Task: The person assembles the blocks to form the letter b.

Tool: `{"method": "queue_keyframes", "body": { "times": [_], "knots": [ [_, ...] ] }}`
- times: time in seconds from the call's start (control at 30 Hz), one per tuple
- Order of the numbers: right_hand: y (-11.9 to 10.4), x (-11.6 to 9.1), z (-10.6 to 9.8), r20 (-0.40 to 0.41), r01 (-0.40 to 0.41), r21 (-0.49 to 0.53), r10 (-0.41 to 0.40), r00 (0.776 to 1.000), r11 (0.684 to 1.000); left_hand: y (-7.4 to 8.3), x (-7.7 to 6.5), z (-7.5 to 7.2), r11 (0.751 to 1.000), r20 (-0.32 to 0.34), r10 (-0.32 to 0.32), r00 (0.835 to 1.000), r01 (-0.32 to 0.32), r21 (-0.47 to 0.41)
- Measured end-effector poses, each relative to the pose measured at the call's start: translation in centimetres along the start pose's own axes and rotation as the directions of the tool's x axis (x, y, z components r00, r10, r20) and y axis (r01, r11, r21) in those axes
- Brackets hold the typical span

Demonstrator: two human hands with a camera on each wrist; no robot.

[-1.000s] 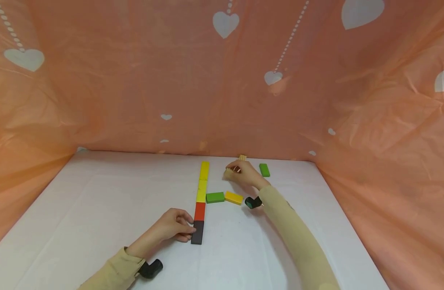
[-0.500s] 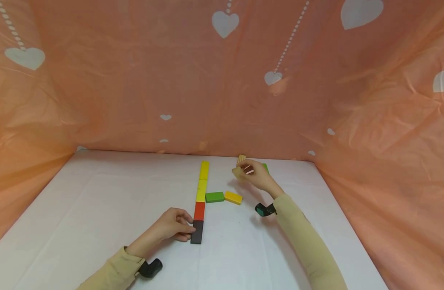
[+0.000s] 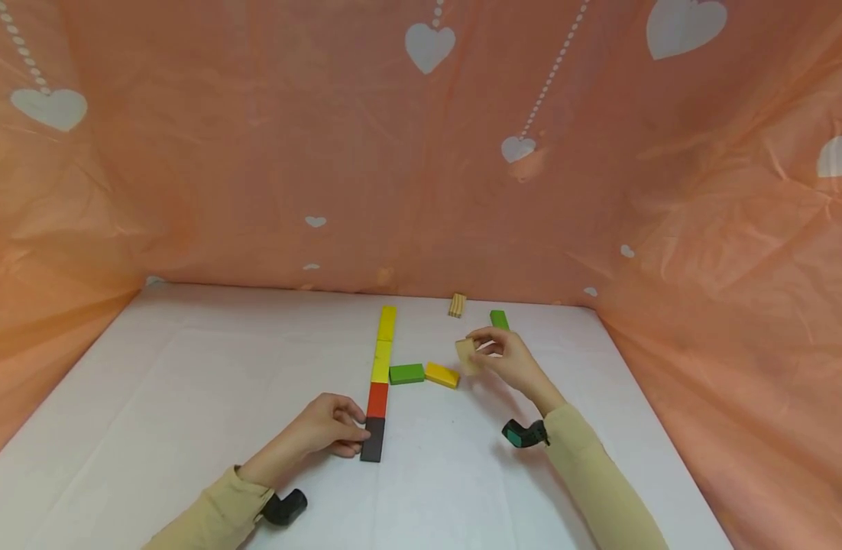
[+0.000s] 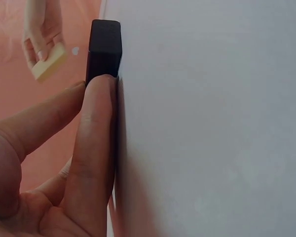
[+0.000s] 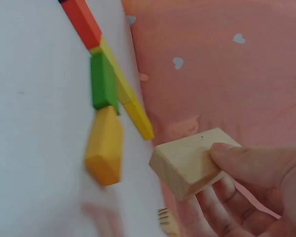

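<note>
While our right hand (image 3: 510, 364) pinches a pale rectangular wooden block (image 3: 465, 354), our left hand (image 3: 325, 425), loosely bent, touches the nine-o'clock side of a black rectangular block (image 3: 374, 441).

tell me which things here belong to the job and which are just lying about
Likely in the job:
plain block, in the right hand
black block, touched by the left hand
red block
two yellow blocks
near green block
orange block

Seemingly just lying about:
striped piece
far green block
</note>
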State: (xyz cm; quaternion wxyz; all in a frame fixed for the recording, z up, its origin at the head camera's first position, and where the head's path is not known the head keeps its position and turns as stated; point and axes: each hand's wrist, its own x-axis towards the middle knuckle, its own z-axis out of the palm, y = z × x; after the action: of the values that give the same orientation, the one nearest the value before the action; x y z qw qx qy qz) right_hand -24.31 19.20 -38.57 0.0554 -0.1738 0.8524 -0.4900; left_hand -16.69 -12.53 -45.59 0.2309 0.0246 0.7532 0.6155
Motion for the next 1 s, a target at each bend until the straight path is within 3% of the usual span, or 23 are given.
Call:
{"method": "queue_keyframes", "body": {
  "times": [0.17, 0.27, 1.0],
  "knots": [
    [3.4, -0.7, 0.5, -0.006, -0.086, 0.083, 0.087, 0.996, 0.993, 0.2, 0.0, -0.1, 1.000, 0.000, -0.014, 1.000, 0.014, -0.004],
    [4.3, -1.2, 0.8, -0.007, -0.097, 0.093, 0.098, 0.995, 0.991, 0.2, 0.0, -0.1, 1.000, 0.002, -0.014, 1.000, 0.014, 0.000],
    [5.7, -3.4, 3.0, 0.069, -0.229, 0.201, 0.220, 0.973, 0.952, 0.1, -0.1, 0.0, 1.000, 0.009, 0.013, 1.000, -0.013, -0.003]
  ]
}}
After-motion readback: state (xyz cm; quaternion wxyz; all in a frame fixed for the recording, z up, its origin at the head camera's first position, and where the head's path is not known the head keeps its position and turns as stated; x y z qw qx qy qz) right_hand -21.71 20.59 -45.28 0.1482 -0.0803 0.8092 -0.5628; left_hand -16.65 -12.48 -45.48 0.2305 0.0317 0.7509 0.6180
